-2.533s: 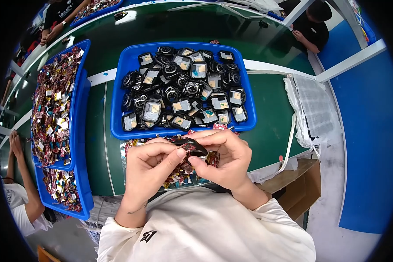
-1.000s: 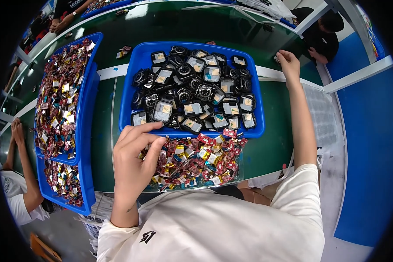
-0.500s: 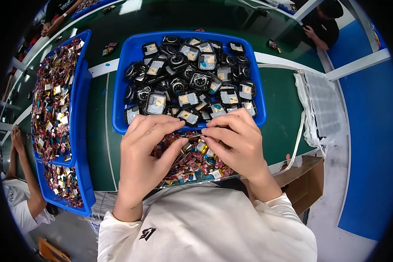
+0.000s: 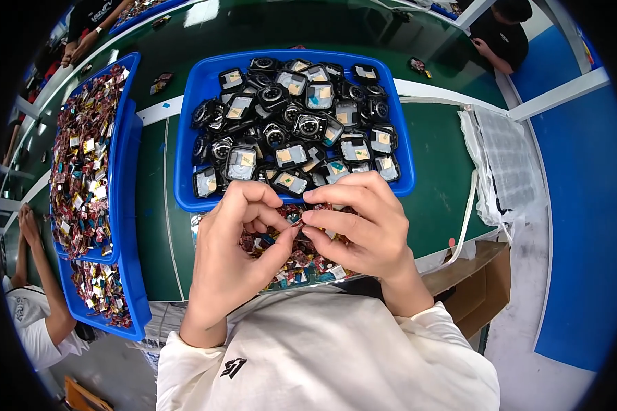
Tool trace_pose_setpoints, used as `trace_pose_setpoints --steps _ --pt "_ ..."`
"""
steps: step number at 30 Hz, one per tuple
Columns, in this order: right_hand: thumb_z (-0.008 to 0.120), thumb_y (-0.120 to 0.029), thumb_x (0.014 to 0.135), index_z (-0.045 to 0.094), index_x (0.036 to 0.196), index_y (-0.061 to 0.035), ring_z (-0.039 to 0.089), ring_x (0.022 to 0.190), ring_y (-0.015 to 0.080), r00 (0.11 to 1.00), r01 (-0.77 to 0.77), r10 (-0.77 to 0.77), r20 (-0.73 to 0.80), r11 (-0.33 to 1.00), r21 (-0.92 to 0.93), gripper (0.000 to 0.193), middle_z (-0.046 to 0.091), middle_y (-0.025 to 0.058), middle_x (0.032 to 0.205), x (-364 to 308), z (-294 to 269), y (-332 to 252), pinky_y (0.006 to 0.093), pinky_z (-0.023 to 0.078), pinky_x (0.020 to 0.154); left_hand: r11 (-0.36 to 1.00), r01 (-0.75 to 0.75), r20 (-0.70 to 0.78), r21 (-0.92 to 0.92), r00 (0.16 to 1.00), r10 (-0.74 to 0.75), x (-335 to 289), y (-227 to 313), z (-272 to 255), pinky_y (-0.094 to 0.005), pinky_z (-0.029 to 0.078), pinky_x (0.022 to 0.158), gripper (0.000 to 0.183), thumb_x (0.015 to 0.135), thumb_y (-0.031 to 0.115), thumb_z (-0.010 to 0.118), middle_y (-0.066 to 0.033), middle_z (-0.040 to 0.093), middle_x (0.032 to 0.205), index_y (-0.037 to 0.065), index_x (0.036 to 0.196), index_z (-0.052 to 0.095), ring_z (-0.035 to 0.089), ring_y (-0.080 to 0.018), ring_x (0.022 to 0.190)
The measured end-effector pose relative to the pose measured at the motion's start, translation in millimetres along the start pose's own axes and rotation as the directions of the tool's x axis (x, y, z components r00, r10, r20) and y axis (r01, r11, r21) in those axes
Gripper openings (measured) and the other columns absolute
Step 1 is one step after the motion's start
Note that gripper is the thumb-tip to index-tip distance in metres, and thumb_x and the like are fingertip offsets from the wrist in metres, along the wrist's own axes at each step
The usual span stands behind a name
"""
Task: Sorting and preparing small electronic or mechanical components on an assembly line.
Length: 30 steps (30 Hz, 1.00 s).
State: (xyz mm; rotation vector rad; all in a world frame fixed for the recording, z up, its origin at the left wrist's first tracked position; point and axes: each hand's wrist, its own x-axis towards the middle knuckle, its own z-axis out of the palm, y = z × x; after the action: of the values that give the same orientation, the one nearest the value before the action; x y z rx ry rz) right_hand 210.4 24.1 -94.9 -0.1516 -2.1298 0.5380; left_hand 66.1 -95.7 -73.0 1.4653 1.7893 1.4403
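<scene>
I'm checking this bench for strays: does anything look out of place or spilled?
Possibly: one reddish electronic-part cluster lies loose on the green worktop between the blue bin and blue tray of watch casings; another cluster lies beyond the tray's far right corner. They look stray because similar parts are heaped in the bin.

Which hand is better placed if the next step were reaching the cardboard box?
Right hand, I'd judge: it is nearer the cardboard box on that side; the left hand is farther across.

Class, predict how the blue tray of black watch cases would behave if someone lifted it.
The blue tray would probably feel heavy, being piled with black watch cases. Loosely heaped, they might slide if it tilted.
</scene>
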Motion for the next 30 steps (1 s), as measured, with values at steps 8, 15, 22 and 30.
trace_pose_setpoints --steps 8,15,22,30 --pt "0.076 -0.003 0.068 0.067 0.076 -0.004 0.06 0.082 0.0243 0.978 -0.188 0.203 -0.037 0.95 0.248 0.012 0.069 0.0094 0.093 0.5 -5.1 -2.3 0.0332 0.047 0.072 0.999 -0.011 -0.056 -0.05 0.998 0.008 -3.3 2.7 1.2 -0.0219 0.043 0.058 0.028 0.073 -0.004 0.071 -0.005 0.066 0.075 0.002 0.093 0.052 0.055 -0.0105 0.062" --pt "0.069 -0.005 0.083 0.063 0.094 0.0014 0.058 0.09 0.0129 0.748 -0.549 0.569 0.341 0.243 0.8 0.015 0.063 0.0096 0.107 -2.7 -0.8 -6.5 0.022 0.046 0.071 0.953 -0.298 0.077 0.049 0.953 0.294 4.2 -0.7 -3.0 -0.0295 0.045 0.07 0.029 0.064 -0.009 0.066 -0.0054 0.067 0.083 0.005 0.089 0.072 0.056 -0.0184 0.074" --pt "0.081 -0.009 0.065 0.062 0.096 -0.0056 0.058 0.082 0.014 0.915 -0.389 0.402 0.044 0.846 0.365 0.036 0.064 0.0061 0.097 -1.8 1.3 -17.5 0.0246 0.043 0.062 0.945 -0.29 -0.172 0.152 0.934 0.314 5.6 -1.4 -3.8 -0.0283 0.044 0.072 0.034 0.066 -0.01 0.069 -0.0071 0.069 0.088 0.004 0.096 0.072 0.058 -0.0197 0.079" --pt "0.076 -0.005 0.071 0.068 0.085 -0.0043 0.057 0.068 0.0186 0.941 -0.333 0.336 0.022 0.916 0.223 0.017 0.065 0.0054 0.078 -1.3 8.7 -16.7 0.0284 0.041 0.062 0.937 -0.221 -0.214 0.272 0.935 0.282 1.8 -3.2 -7.6 -0.0272 0.044 0.067 0.024 0.063 -0.006 0.074 -0.007 0.068 0.082 0.004 0.085 0.071 0.058 -0.0188 0.078"
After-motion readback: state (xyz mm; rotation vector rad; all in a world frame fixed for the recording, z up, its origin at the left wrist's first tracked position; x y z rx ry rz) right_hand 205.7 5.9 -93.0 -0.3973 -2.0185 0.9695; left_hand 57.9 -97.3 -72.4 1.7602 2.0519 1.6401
